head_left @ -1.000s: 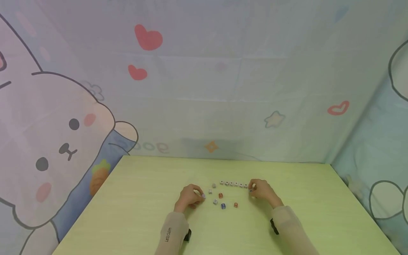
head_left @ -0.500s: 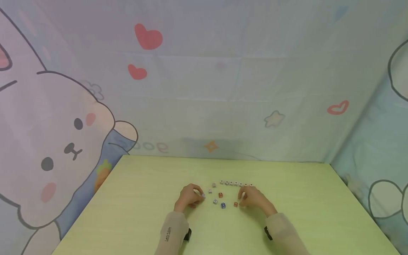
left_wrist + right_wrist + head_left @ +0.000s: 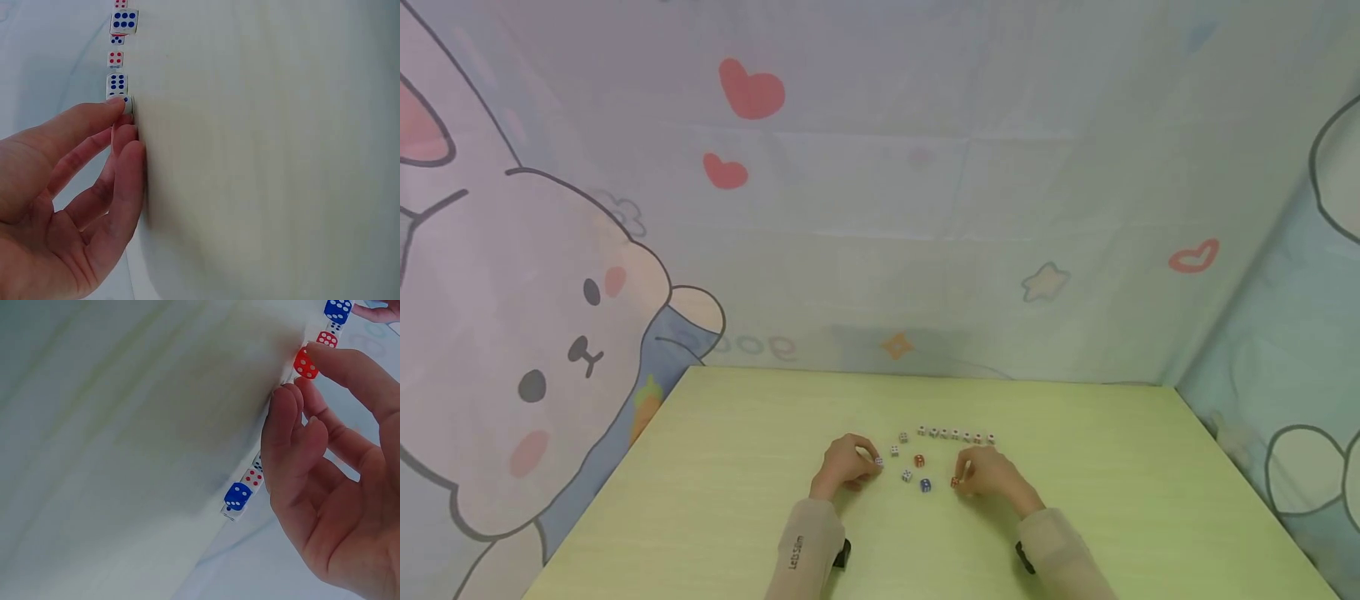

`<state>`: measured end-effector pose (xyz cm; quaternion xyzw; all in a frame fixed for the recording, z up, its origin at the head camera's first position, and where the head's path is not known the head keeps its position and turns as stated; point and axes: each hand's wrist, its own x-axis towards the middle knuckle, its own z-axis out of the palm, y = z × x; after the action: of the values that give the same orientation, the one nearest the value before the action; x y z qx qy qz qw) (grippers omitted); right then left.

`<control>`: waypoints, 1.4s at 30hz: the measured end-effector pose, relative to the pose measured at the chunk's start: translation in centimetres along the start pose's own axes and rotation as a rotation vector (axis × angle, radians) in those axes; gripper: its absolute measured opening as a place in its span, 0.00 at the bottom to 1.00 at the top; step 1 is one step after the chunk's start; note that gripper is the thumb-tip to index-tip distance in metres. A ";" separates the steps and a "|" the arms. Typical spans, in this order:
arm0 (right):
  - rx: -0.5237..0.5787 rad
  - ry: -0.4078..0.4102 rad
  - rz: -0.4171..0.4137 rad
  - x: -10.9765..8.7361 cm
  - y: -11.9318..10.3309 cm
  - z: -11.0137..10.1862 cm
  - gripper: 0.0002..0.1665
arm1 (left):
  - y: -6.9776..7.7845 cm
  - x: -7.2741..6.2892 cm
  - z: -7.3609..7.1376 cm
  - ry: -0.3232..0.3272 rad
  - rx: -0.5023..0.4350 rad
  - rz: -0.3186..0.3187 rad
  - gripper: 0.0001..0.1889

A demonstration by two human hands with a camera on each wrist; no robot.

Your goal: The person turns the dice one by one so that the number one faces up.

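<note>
My left hand (image 3: 847, 461) rests low over the table and pinches a white die (image 3: 127, 104) between thumb and fingers. The right hand (image 3: 988, 473) has thumb and fingertips on a red die (image 3: 305, 364) with white pips. Between the hands lie a second red die (image 3: 919, 460), a blue die (image 3: 925, 485) and a few loose white dice (image 3: 907, 476). Behind them runs a row of several white dice (image 3: 956, 434). Another blue die (image 3: 237, 496) shows beside that row in the right wrist view; in the head view the right hand hides it.
The dice lie on a pale yellow-green table (image 3: 737, 533). A printed cloth backdrop (image 3: 880, 208) hangs along the table's back edge.
My right hand has left the right end of the row, come nearer and to the left, and taken hold of the red die. The left hand has stayed in place.
</note>
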<state>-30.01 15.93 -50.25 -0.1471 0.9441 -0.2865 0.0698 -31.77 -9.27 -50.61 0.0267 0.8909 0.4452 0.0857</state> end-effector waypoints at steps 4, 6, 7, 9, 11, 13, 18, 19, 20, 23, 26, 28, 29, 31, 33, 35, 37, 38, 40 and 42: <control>-0.022 0.014 0.012 -0.1 -0.2 0.1 0.07 | 0.0 0.0 0.0 0.001 -0.002 -0.002 0.07; -0.028 0.016 0.011 -0.1 -0.3 0.1 0.07 | 0.0 0.0 0.0 0.000 -0.005 -0.002 0.07; -0.026 0.017 0.011 -0.1 -0.3 0.1 0.07 | 0.0 0.0 0.0 -0.001 -0.006 -0.001 0.07; -0.024 0.019 0.000 -0.2 -0.3 0.1 0.07 | 0.0 0.0 0.0 -0.002 -0.008 0.001 0.07; -0.021 0.019 -0.006 -0.1 -0.3 0.0 0.07 | 0.0 0.0 -0.1 -0.004 -0.011 0.002 0.07; -0.016 0.022 -0.012 -0.1 -0.3 -0.1 0.07 | -0.1 0.0 -0.1 -0.005 -0.012 0.002 0.07; -0.025 0.026 -0.015 0.1 -0.5 -0.2 0.07 | 0.0 0.0 0.0 -0.001 -0.008 0.000 0.07; -0.030 0.026 -0.012 0.1 -0.5 -0.2 0.07 | 0.0 0.1 0.0 -0.001 -0.005 -0.001 0.07; -0.035 0.028 -0.011 0.1 -0.6 -0.2 0.08 | 0.0 0.1 0.0 0.000 -0.002 0.000 0.07; -0.056 0.035 -0.002 0.2 -0.7 -0.2 0.09 | -0.1 0.1 0.0 0.002 0.005 0.003 0.07; -0.070 0.044 0.000 0.2 -0.7 -0.1 0.09 | -0.1 0.1 0.1 0.002 0.004 0.003 0.07; -0.078 0.051 0.004 0.2 -0.8 -0.1 0.10 | -0.1 0.1 0.1 0.001 0.001 0.003 0.07; -0.083 0.054 0.005 0.2 -0.7 -0.1 0.10 | -0.1 0.1 0.0 0.000 0.000 0.001 0.07; -0.094 0.058 0.007 0.3 -0.7 -0.1 0.10 | -0.1 0.1 0.0 0.000 -0.004 -0.002 0.07; -0.102 0.064 0.003 0.3 -0.7 -0.1 0.10 | -0.1 0.1 0.0 0.001 -0.005 -0.005 0.07; -0.111 0.069 -0.004 0.3 -0.7 -0.1 0.10 | -0.1 0.1 0.0 0.001 -0.004 -0.007 0.07; -0.114 0.073 -0.011 0.2 -0.8 -0.1 0.11 | -0.1 0.2 0.0 0.000 -0.002 -0.007 0.07; -0.115 0.076 -0.015 0.2 -0.8 0.0 0.11 | -0.1 0.2 0.0 0.000 -0.002 -0.006 0.07; -0.121 0.080 -0.021 0.2 -0.7 0.0 0.11 | -0.2 0.2 0.1 -0.001 -0.002 -0.005 0.07; -0.120 0.081 -0.025 0.2 -0.7 0.1 0.11 | -0.1 0.1 0.1 0.000 -0.002 -0.005 0.07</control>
<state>-30.01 15.26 -49.95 -0.1512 0.9597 -0.2360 0.0189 -31.87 -9.29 -50.78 0.0244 0.8905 0.4460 0.0870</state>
